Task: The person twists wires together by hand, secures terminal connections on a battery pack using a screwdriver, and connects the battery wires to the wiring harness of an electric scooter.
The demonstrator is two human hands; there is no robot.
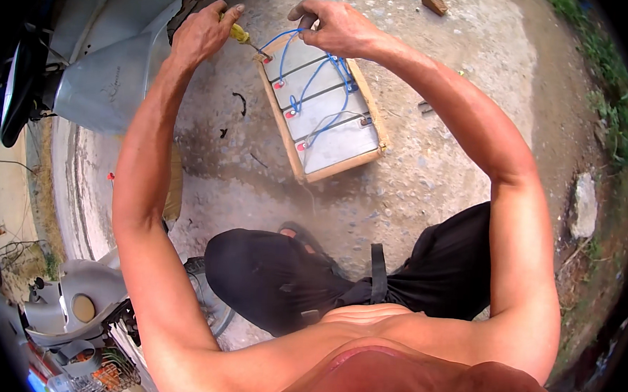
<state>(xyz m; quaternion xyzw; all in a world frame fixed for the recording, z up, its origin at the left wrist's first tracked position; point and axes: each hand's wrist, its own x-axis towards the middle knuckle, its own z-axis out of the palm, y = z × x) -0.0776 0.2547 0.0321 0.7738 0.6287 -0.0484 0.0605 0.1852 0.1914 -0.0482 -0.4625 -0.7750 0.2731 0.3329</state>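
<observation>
Several grey batteries [341, 146] lie side by side in an open cardboard box [344, 171] on the ground, red terminals along the left. My left hand [203, 35] is closed round the yellow handle of a screwdriver [239, 35]. Its shaft points down to the red terminal [268, 59] at the box's far left corner; whether the tip touches is too small to tell. Above the box's far edge, my right hand [338, 29] has its fingers bent together at a blue wire [286, 33] that runs to that same corner. More blue wires [308, 86] loop across the batteries.
Left of the box stands a vehicle with a grey panel [105, 86]. Dark scraps [240, 104] lie on the rough concrete. A brick piece [434, 1] sits at the far side, a pale stone [584, 205] by the grass at right. My dark-trousered knees [273, 276] are nearest.
</observation>
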